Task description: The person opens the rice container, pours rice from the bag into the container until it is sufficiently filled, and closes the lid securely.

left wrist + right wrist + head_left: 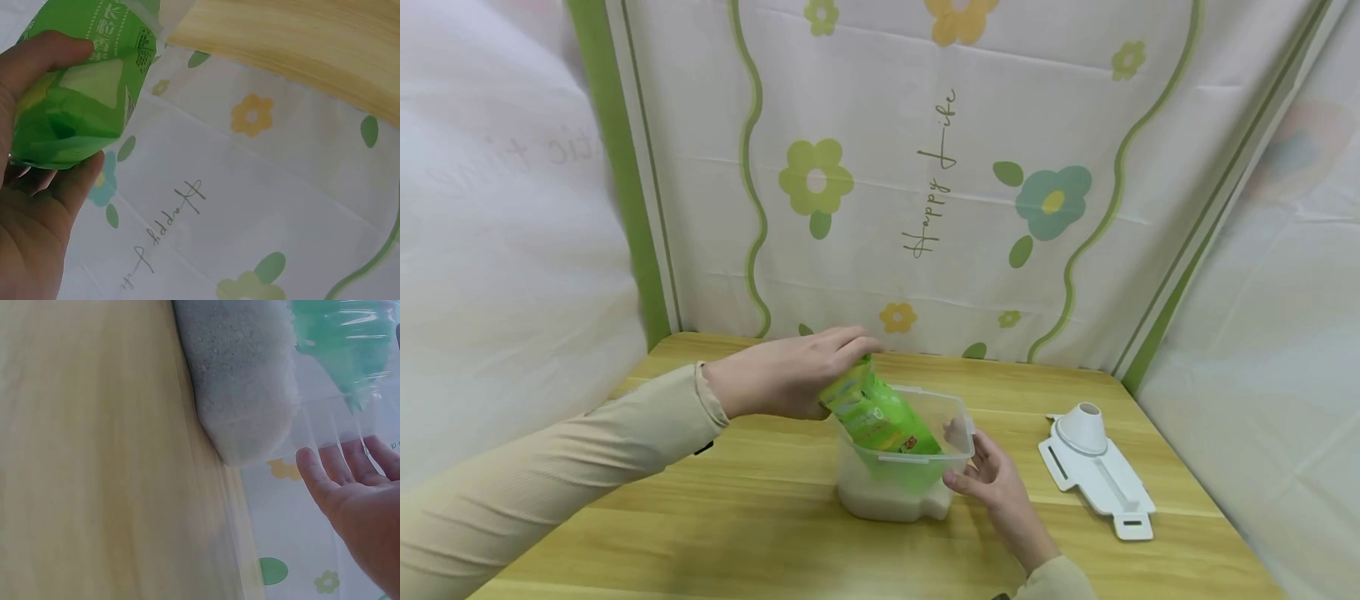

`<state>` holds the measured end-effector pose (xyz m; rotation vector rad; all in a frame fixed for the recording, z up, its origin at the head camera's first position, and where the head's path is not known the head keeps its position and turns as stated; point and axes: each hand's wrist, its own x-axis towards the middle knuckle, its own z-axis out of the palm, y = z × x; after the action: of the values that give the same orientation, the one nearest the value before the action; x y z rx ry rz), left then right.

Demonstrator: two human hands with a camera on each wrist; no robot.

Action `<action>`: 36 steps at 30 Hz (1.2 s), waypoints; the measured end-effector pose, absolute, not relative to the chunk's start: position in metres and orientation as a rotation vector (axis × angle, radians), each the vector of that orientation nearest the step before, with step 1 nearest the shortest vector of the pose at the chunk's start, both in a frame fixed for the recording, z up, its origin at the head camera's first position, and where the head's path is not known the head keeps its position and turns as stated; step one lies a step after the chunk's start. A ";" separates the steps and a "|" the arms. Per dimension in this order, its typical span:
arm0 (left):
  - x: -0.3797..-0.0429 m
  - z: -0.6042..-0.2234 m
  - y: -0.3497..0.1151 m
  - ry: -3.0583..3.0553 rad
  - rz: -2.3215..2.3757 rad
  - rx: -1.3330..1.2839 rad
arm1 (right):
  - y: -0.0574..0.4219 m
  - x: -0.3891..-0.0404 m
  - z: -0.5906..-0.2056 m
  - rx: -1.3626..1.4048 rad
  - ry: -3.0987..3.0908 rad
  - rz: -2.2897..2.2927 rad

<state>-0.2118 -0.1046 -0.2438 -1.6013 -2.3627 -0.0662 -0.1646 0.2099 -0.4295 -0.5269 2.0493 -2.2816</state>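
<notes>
My left hand (801,371) grips the upper end of a green plastic bag (883,417) printed with characters. Tilted, the bag slants down to the right, its lower end inside a clear plastic container (891,457). In the left wrist view the thumb lies across the bag (94,81) and the fingers wrap beneath it. White rice (240,375) covers the container's bottom in the right wrist view. My right hand (996,479) holds the container's right side near the rim, thumb in front and fingers (315,469) against the far wall.
A white lid (1112,479) with a cone-shaped spout lies on the wooden table (760,508), right of the container. Behind the table hangs a white curtain (865,267) with printed flowers; more white fabric closes off the left and right sides.
</notes>
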 end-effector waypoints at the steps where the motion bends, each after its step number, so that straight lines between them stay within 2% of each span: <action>1: -0.212 -0.244 -0.106 -2.371 -0.102 -1.602 | 0.210 -0.165 -0.430 -0.526 2.053 -2.282; 17: -0.212 -0.260 -0.122 -2.402 -0.471 -1.561 | 0.211 -0.164 -0.432 -0.528 2.063 -2.280; 36: -0.213 -0.267 -0.126 -2.166 -0.404 -1.618 | 0.212 -0.166 -0.431 -0.551 2.070 -2.272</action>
<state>-0.2128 -0.1262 -0.2668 -1.6179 -2.1662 -0.4039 -0.1664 0.2122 -0.4309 -0.5511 2.0703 -2.2721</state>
